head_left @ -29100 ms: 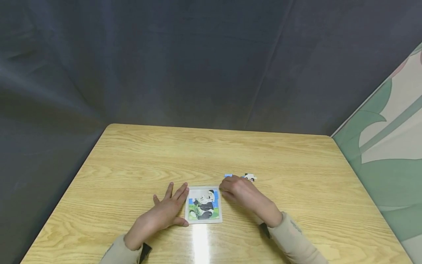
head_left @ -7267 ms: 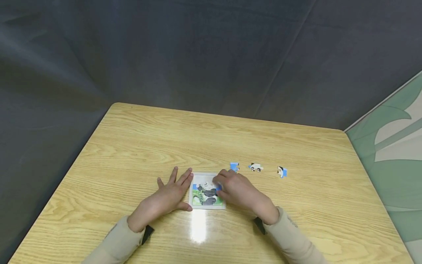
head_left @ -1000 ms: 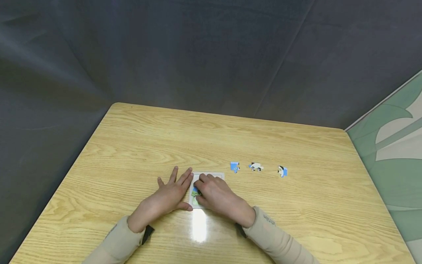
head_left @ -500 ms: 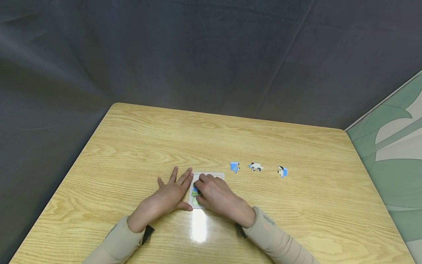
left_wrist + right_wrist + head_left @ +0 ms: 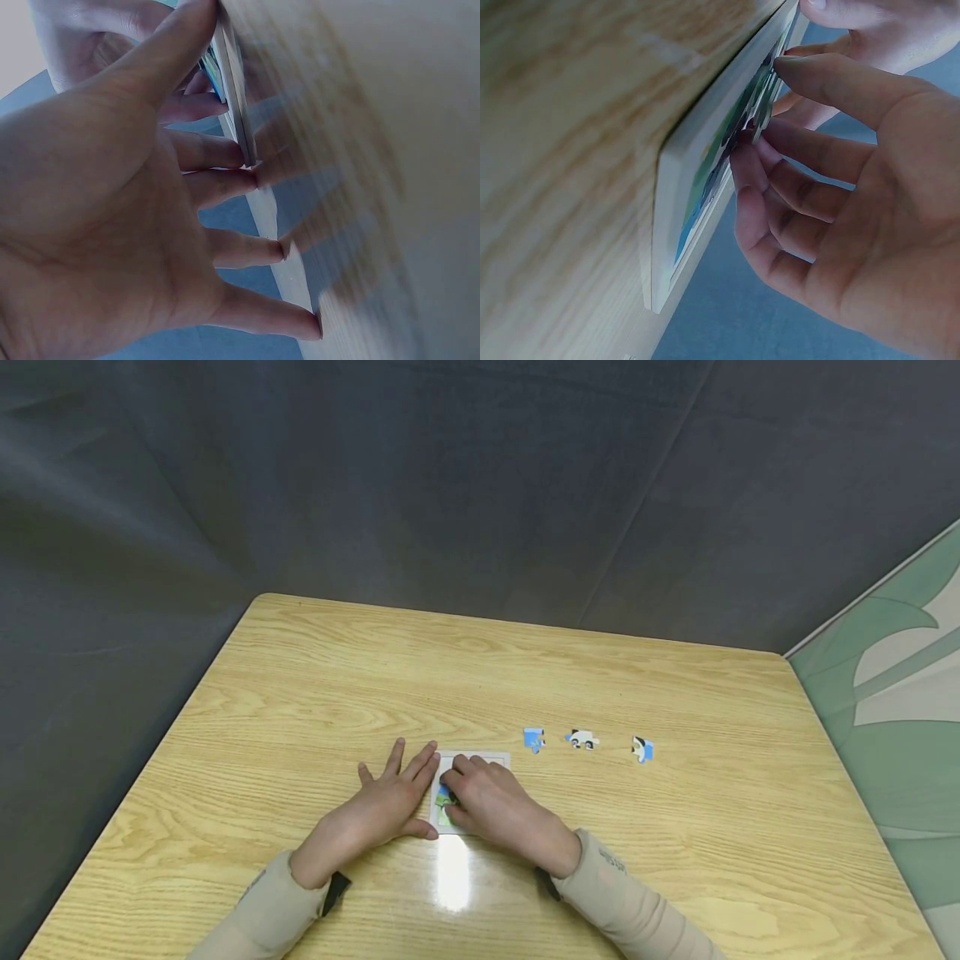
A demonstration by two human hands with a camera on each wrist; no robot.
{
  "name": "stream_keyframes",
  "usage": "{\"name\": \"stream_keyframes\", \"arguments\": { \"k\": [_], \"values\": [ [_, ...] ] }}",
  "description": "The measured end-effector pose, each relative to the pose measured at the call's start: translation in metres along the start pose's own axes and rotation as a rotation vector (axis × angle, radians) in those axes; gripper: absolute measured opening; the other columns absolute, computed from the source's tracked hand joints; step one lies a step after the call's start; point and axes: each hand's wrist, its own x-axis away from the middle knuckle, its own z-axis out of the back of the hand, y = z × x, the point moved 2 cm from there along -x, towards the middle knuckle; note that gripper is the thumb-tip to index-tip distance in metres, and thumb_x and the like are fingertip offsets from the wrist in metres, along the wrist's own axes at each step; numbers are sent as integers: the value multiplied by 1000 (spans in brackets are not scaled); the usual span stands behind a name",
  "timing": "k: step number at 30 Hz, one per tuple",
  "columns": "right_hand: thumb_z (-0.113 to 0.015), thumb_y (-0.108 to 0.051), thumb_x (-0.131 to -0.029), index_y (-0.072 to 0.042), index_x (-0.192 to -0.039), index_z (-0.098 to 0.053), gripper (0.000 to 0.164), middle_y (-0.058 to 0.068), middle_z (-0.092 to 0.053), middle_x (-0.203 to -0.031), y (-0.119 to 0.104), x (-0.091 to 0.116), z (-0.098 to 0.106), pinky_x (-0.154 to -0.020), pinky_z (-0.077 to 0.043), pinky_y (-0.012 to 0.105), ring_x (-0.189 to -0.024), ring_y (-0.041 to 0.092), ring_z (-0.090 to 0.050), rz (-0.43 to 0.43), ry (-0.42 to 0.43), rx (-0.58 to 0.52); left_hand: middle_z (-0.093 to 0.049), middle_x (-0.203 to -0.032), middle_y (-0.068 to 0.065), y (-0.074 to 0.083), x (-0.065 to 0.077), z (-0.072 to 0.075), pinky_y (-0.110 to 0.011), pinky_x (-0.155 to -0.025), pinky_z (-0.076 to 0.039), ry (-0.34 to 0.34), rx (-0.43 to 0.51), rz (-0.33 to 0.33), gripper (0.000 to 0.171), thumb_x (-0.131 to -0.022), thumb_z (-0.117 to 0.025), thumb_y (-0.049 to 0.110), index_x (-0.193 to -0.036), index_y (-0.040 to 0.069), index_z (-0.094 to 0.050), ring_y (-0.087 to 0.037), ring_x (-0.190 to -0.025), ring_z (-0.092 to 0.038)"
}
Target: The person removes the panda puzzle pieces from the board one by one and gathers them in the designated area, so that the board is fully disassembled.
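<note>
A small square puzzle tray (image 5: 476,754) with a pale rim lies on the table, partly covered by my right hand (image 5: 498,802). That hand's thumb and fingers pinch a puzzle piece (image 5: 763,120), which stands tilted up from the tray in the right wrist view. Blue and green picture parts show at the tray's left side; the rest of the picture is hidden under the hand. My left hand (image 5: 382,806) lies with spread, straight fingers along the tray's left edge, thumb at the near corner. In the left wrist view, its fingertips touch the table beside the tray's side (image 5: 238,97).
Three loose puzzle pieces lie to the right of the tray: a blue one (image 5: 533,738), a panda-face one (image 5: 582,740) and a white, black and blue one (image 5: 642,749). The wooden table (image 5: 360,685) ends at a dark curtain (image 5: 450,485).
Over the last second nothing visibly moves. Since 7.3 s ago, my right hand has shifted left over the tray. Since 29.1 s ago, a third loose piece has come into view on the right.
</note>
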Motion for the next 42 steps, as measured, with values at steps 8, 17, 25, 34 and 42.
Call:
{"name": "stream_keyframes", "arguments": {
  "k": [8,17,25,34,42],
  "values": [
    [-72,-24,-82,-11,-95,-68,19,-1,-56,-86,0,0,0,-57,-45,29,-73,16,-52,4,3,8,-17,-159,-14,0,1,0,-82,-82,-29,0,5,-4,96,-79,-70,47,-150,-2,-27,-54,-139,-12],
    [-71,-25,-83,-10,-96,-68,20,-1,-56,-86,0,0,-1,-57,-44,28,-72,15,-51,-1,-14,0,-17,-159,-13,0,0,0,-82,-82,-28,-1,14,1,97,-79,-70,47,-150,-2,-26,-54,-139,-11],
    [-71,-25,-84,-10,-98,-68,21,-1,-56,-87,0,0,-1,-58,-45,29,-73,15,-51,0,-21,-10,-18,-159,-13,0,1,0,-82,-82,-29,2,10,-1,97,-79,-70,47,-150,-1,-27,-54,-139,-12],
    [-72,-23,-82,-10,-97,-68,20,-1,-57,-87,0,0,0,-59,-45,29,-73,15,-52,2,-15,0,-17,-159,-13,0,0,0,-81,-83,-29,-10,7,2,96,-80,-70,47,-150,-2,-26,-54,-139,-10],
    [-77,-15,-78,-8,-100,-71,24,1,-62,-90,12,3,9,-62,-47,31,-77,16,-56,-29,-6,-34,-18,-159,-13,-1,-2,-1,-82,-83,-28,5,15,2,96,-79,-71,46,-150,-2,-27,-54,-139,-10]
  ]
}}
